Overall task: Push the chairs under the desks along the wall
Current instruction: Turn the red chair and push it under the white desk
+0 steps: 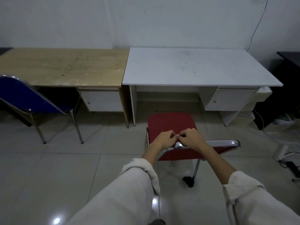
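Our left hand [164, 138] and right hand [191, 138] curled closed fingers over the red padded chrome-framed chair [172, 123], facing the white bench [194, 67].

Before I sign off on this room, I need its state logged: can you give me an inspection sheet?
Surface: white desk top and wooden desk top bare but speckled.
Job's things: red padded chair outside white desk; blue padded chair partly under wooden desk.
Clutter: nothing seen on desks.
Grippers: left hand and right hand grip red chair's chrome backrest.
Cables: black wall cable; floor cables at right.
Surroundings: white wall, tiled floor.
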